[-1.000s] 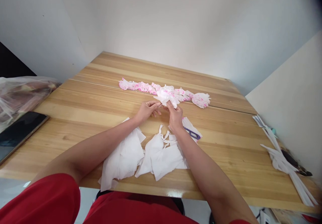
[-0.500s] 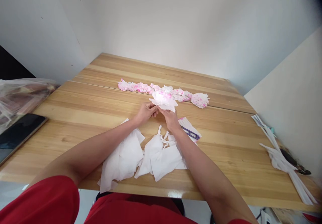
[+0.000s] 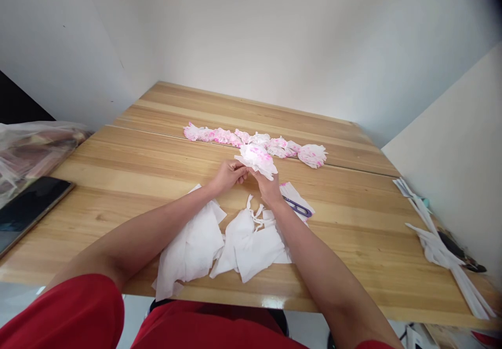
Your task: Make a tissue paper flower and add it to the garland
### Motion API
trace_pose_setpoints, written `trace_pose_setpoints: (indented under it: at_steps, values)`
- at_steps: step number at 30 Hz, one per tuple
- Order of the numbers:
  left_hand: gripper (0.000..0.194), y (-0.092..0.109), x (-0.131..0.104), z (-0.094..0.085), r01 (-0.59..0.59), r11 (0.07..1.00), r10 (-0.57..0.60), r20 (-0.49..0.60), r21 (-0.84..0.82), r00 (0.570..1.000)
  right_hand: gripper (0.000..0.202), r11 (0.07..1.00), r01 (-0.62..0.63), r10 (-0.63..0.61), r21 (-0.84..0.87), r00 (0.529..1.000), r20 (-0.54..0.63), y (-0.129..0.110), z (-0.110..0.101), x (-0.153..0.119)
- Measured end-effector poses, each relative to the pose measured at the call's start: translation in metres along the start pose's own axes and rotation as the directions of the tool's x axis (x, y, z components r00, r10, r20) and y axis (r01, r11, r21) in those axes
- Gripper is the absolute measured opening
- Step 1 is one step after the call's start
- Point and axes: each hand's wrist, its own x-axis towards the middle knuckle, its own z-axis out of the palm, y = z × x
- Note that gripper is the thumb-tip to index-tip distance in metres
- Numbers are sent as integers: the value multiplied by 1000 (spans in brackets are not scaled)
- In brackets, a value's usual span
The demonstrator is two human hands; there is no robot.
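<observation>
Both hands meet over the middle of the table, below a white tissue-paper flower (image 3: 259,159) with pink-tinted petals. My left hand (image 3: 230,175) is closed, thumb and fingers pinched at the flower's base. My right hand (image 3: 266,186) is closed around the same base from the other side; the flower partly covers its fingers. Behind it lies a row of finished-looking pink and white paper flowers (image 3: 223,136), ending in a rounder paper flower (image 3: 312,156) at the right. White tissue sheets (image 3: 259,252) and thin twisted strips lie between my forearms.
Beside my right wrist, a purple-handled tool (image 3: 298,206) rests on a pink-edged tissue piece. Long white paper strips (image 3: 439,239) lie along the right edge near a dark object. At the left are a phone (image 3: 33,207) and a clear plastic bag (image 3: 35,150). Walls bound the table behind.
The flower has turned slightly and tipped in my fingers, its lower petals now gathered closer and rounder. Both hands have stayed in nearly the same place.
</observation>
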Motion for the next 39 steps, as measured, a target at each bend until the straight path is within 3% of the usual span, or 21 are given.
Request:
trace_pose_setpoints:
  at_steps: [3,7,13,20,25,32,39]
  values:
    - [44,0,-1,0,-3,1000,3,7,10,1000,29,1000,-10,8,11,988,155,-4,-2,0]
    - [45,-3,-2,-1,14,999,-14,-5,29,1000,26,999,26,-22,-46,996,84,-3,-4,0]
    - [43,-7,-2,-1,29,997,-26,-39,77,999,24,991,120,-111,-61,985,135,-1,-2,0]
    - [45,-4,-3,-1,23,995,-20,-32,95,999,31,990,108,-100,-88,991,93,0,0,1]
    - [43,1,-2,-2,12,996,-9,-36,85,999,24,994,85,-83,-70,996,27,7,-3,3]
    - [32,-5,3,-9,48,994,-34,-144,94,989,23,995,44,-51,-93,995,-82,19,-7,13]
    - [12,-2,5,-11,-21,992,50,-236,127,970,24,975,151,-166,-160,983,-79,15,-10,13]
